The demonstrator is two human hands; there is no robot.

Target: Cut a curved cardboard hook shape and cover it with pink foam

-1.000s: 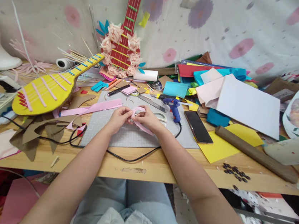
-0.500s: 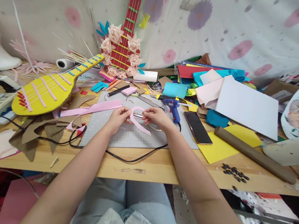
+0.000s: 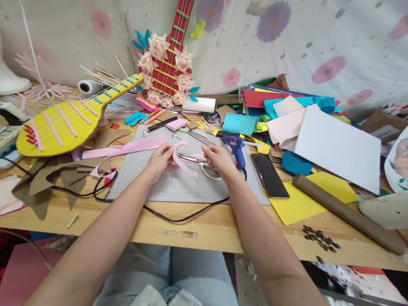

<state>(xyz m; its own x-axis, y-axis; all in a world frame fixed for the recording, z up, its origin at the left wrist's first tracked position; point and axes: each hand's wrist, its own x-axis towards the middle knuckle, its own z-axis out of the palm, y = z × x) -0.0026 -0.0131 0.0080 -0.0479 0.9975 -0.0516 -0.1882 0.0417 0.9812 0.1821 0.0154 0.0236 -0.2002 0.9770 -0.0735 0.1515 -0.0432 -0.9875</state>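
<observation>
A curved strip of pink paper (image 3: 184, 163) arcs over the grey cutting mat (image 3: 138, 180), pinched at its left side by the fingers of my left hand (image 3: 161, 160). To its right is my right hand (image 3: 220, 160), with its fingers curled together and apart from the strip's upper end. Scissors (image 3: 209, 172) show directly below my right hand, blades pointing left behind the strip; I cannot tell whether the fingers grip them. A small pink piece shows near those fingertips. Longer pink strips (image 3: 131, 148) lie on the mat left of my left hand.
A blue glue gun (image 3: 239, 152) and a black phone (image 3: 269, 175) lie to the right. A black cable (image 3: 181, 220) crosses the front. The yellow paper instrument (image 3: 59, 129) sits left; the red one (image 3: 165, 72) leans behind. Brown tube (image 3: 344, 211) and dark beads (image 3: 321, 237) lie right.
My right hand has moved slightly right and released the strip's upper end. The strip has shifted a little left with my left hand, and more of the scissors shows.
</observation>
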